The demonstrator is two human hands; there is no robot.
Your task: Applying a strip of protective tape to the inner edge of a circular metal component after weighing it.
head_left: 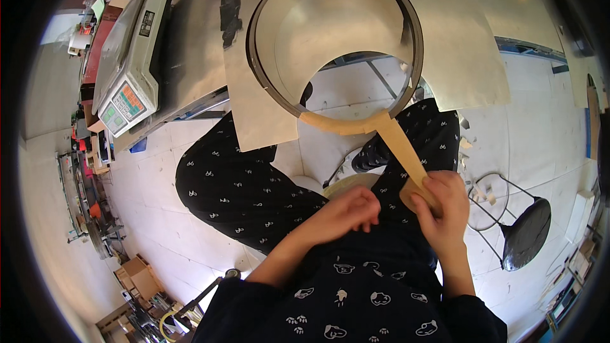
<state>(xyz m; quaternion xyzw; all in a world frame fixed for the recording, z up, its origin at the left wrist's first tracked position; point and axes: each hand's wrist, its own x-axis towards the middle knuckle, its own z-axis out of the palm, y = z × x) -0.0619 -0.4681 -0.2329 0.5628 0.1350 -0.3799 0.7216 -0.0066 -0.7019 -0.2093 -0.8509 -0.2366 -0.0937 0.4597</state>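
The long strip of tan paper tape (401, 146) and its round tan roll (410, 197) are plain. The large round metal ring (251, 57) has a dark grey rim. The metal tabletop (197, 32) is silver-grey with a black patch (229, 16). Black cloth trousers (219, 178) carry small white bow-like motifs; the black cloth top (359, 279) bears white animal faces and paw prints. The boxy white scale (147, 67) has orange and green on its panel (124, 109).

Workshop, by the look: metal-topped bench (197, 38) and large taped ring (417, 44) up top, digital scale (145, 38) upper left, cardboard box (143, 279) among clutter (143, 316) lower left.
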